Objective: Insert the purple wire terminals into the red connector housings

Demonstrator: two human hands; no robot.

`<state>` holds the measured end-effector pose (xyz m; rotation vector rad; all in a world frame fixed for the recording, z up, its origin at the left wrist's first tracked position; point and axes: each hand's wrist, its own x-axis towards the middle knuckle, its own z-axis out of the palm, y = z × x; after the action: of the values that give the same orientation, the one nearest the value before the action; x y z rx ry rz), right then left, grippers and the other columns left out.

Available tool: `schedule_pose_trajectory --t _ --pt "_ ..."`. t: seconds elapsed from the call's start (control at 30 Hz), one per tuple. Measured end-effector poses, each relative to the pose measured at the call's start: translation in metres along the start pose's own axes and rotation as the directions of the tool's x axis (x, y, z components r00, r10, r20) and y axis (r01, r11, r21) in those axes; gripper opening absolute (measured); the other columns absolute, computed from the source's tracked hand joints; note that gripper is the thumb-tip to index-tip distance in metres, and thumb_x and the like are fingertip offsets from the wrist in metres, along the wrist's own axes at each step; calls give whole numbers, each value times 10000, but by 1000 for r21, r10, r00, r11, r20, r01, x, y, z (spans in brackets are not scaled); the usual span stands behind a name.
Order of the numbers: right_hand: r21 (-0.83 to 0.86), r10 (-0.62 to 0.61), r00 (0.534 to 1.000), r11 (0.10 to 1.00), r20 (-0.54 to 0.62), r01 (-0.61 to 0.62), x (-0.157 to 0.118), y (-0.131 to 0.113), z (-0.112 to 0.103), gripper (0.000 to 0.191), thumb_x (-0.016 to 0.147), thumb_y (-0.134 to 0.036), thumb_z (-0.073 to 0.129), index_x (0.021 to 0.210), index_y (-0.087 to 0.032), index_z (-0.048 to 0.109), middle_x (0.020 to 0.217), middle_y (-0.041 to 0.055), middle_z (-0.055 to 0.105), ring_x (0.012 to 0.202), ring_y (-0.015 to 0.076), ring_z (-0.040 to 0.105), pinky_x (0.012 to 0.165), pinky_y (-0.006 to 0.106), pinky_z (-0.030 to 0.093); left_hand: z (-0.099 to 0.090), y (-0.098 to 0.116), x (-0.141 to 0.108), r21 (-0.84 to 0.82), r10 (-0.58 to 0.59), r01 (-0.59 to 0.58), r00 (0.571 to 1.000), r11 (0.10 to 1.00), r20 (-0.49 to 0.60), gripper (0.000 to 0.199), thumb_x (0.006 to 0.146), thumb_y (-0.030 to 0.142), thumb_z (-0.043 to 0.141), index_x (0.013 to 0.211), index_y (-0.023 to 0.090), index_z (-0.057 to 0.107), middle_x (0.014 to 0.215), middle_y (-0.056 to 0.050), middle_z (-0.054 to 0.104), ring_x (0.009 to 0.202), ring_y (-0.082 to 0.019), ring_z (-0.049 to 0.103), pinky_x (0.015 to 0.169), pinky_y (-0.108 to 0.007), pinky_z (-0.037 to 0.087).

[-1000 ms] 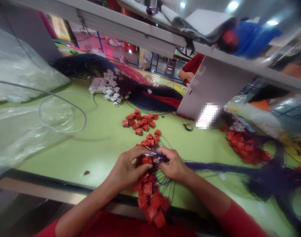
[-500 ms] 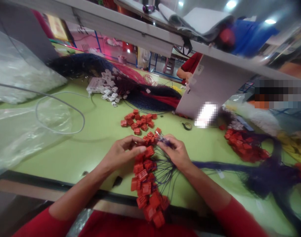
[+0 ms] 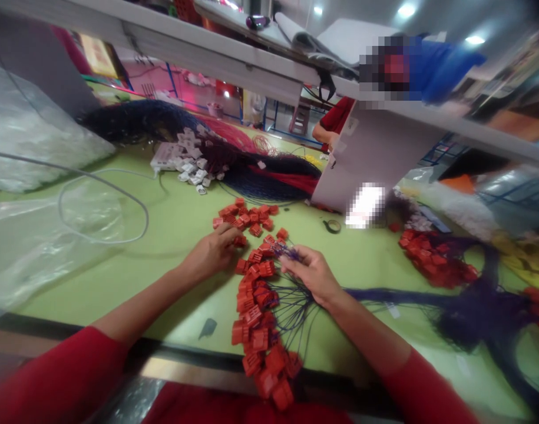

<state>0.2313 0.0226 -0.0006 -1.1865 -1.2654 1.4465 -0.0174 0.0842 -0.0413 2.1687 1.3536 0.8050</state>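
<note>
My left hand [image 3: 211,252] is at the near left edge of a loose pile of red plastic connector housings [image 3: 254,219]. Its fingers are pinched on one red connector housing [image 3: 240,241]. My right hand [image 3: 316,272] grips a bundle of thin purple wires [image 3: 287,252], with the wire ends poking out to the left past the fingertips. Between the hands, a long cluster of red connectors [image 3: 257,318] runs down to the table's near edge, and dark wires fan from it toward my right hand.
A bunch of red connectors [image 3: 435,259] on purple wires lies at right. A roll of black tape [image 3: 332,226] sits beyond my right hand. White connectors [image 3: 194,162] and dark wire bundles [image 3: 269,176] lie at the back. Clear plastic [image 3: 39,235] covers the left; a grey panel [image 3: 370,153] stands behind.
My left hand has moved left and away from the connector cluster to the loose pile, closing on a housing there. My right hand stays nearly in place with the wires.
</note>
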Motion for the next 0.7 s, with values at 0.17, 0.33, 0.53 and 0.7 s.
schedule_pose_trajectory --t 0.17,0.33,0.53,0.7 --pt "-4 6 1000 1000 2 -6 -1 2 3 367 718 -477 816 739 -169 617 625 -46 579 565 79 456 545 217 345 0 1 -7 -13 34 -34 999 999 -12 157 793 272 579 915 181 619 947 -63 603 765 -195 585 747 -343 488" --pt "10 39 999 999 -28 -39 -2 3 4 383 680 -465 845 747 -177 601 564 -78 498 499 60 382 481 211 277 9 4 -3 -57 -63 60 997 997 -40 204 836 378 601 759 197 544 748 -19 576 666 -173 531 642 -309 434" --pt "52 35 998 998 -53 -32 -3 1 4 374 675 -455 844 747 -177 604 558 -75 512 464 47 336 445 208 235 8 3 -7 -77 -129 127 991 989 -20 215 796 381 633 841 172 646 819 -61 645 691 -190 584 667 -327 481" --pt "49 47 998 998 -44 -44 -6 -4 4 364 717 -464 807 730 -172 590 625 -21 644 450 45 346 434 203 237 3 6 -10 -95 -166 165 986 982 4 186 746 366 673 797 189 692 878 -83 688 751 -213 616 690 -333 493"
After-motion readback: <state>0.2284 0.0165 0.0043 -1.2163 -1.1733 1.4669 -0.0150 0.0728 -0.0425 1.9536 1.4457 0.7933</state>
